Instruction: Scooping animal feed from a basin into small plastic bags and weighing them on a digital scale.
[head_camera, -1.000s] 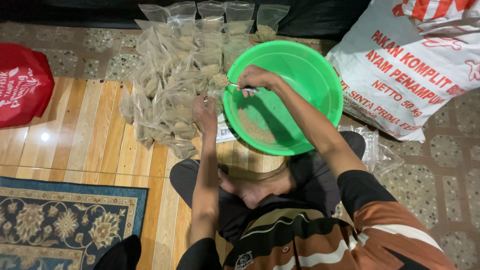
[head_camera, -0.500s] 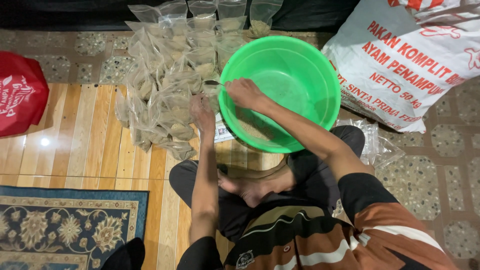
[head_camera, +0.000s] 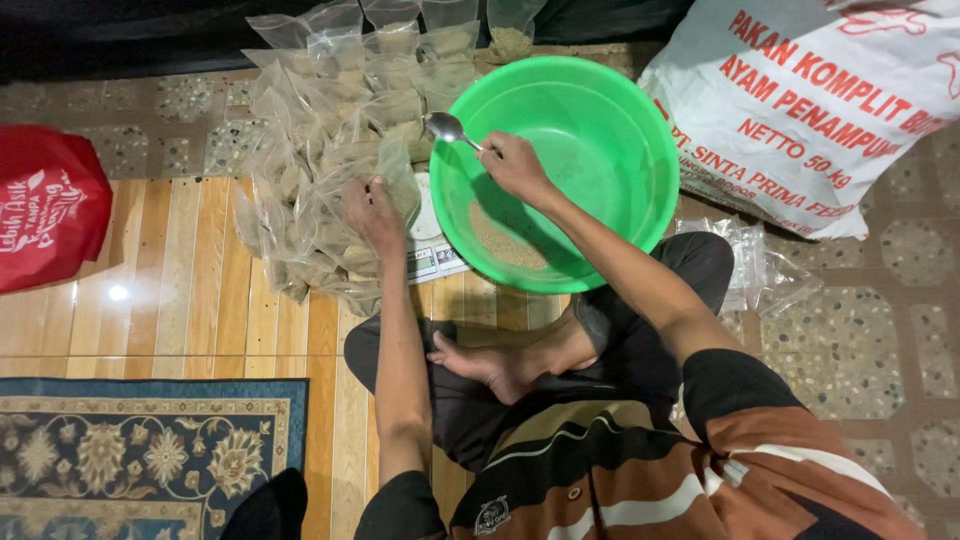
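Spoon (head_camera: 446, 127), shiny metal, gripped by right hand (head_camera: 515, 165); left hand (head_camera: 372, 208) holds clear bag (head_camera: 398, 178).

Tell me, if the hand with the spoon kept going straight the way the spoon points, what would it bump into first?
Probably the small clear bag that the left hand holds open. The right hand points its spoon leftwards over the green basin's rim toward it; depth is hard to judge.

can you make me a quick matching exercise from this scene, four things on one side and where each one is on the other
Things:
1. spoon
2. green basin
3. red bag
4. patterned rug

Places:
A. far left on the wood-look floor
B. bottom left corner
C. in the right hand, above the basin's left rim
D. in front of the person, beside the white sack

Pairs: 1-C, 2-D, 3-A, 4-B
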